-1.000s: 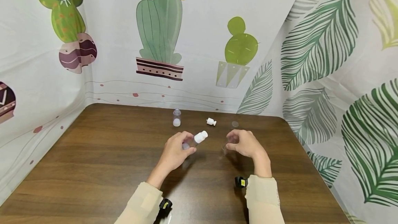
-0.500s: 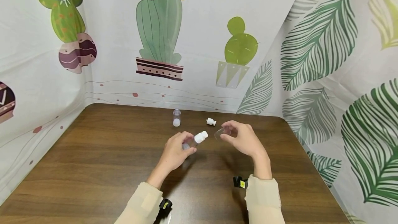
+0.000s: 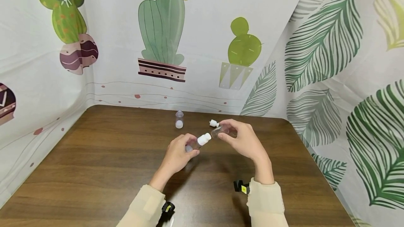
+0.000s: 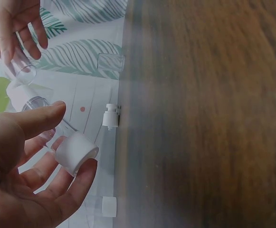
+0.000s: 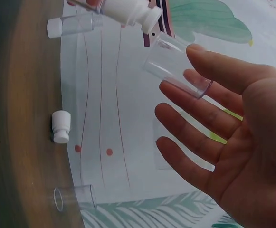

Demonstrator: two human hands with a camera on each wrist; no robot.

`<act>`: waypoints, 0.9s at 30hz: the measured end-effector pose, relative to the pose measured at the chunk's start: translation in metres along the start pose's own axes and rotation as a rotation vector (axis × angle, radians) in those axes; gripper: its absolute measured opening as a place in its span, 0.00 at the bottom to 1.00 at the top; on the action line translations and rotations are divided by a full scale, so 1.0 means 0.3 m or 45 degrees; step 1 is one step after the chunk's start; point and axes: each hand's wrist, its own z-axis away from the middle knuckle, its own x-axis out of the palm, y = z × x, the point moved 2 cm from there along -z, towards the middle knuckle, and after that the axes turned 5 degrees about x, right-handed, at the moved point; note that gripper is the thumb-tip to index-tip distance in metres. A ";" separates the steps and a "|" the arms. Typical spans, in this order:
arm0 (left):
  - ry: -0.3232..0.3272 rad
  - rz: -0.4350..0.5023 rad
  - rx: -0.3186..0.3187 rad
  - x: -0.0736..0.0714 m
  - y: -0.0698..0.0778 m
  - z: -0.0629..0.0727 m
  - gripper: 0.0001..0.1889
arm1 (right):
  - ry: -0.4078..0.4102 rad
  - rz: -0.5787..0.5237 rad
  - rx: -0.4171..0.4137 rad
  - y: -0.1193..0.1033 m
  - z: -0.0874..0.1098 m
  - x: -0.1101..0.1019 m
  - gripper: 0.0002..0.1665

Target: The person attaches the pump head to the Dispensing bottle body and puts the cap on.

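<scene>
My left hand [image 3: 179,152] grips a tilted clear pump bottle [image 3: 194,145] around its body. Its white pump head [image 3: 203,138] points up and to the right, and its white base [image 4: 77,152] shows in the left wrist view. Between thumb and fingers of my right hand [image 3: 249,141] is a clear cap [image 5: 173,64], tilted, with its far end close to the pump head. Whether cap and pump touch, I cannot tell. The ring and little fingers of that hand stay spread off the cap.
Toward the back of the brown table [image 3: 110,157] stands another clear bottle [image 3: 179,119] with a white base. Right of it lies a loose white pump head [image 3: 213,123]. A second clear cap [image 5: 76,197] rests on the table near the right hand. A patterned cloth [image 3: 202,45] hangs behind.
My right hand has lifted the clear cap off the table's right side and carried it left, up to the pump head. The left hand and bottle have stayed put.
</scene>
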 end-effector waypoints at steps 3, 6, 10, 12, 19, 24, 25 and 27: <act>-0.005 -0.002 -0.001 0.001 -0.002 0.001 0.17 | -0.003 0.011 -0.016 -0.012 -0.001 0.007 0.20; -0.008 -0.004 0.000 0.002 -0.003 0.001 0.17 | -0.003 0.020 -0.037 -0.020 -0.002 0.013 0.21; -0.009 -0.003 0.001 0.001 0.000 0.000 0.17 | -0.012 0.016 -0.057 -0.025 -0.004 0.023 0.22; -0.010 -0.006 0.002 0.000 0.001 0.000 0.17 | -0.021 0.002 -0.057 -0.028 -0.005 0.028 0.22; -0.009 -0.005 0.001 -0.003 0.001 0.002 0.17 | -0.058 -0.011 -0.081 -0.034 -0.011 0.052 0.22; -0.010 -0.001 -0.003 -0.005 0.002 0.002 0.17 | -0.081 -0.003 -0.079 -0.033 -0.013 0.064 0.21; -0.010 -0.002 -0.003 -0.005 0.003 0.002 0.17 | -0.084 0.001 -0.076 -0.032 -0.014 0.066 0.21; -0.010 -0.001 -0.006 -0.007 0.005 0.000 0.17 | -0.086 0.017 -0.075 -0.033 -0.014 0.070 0.20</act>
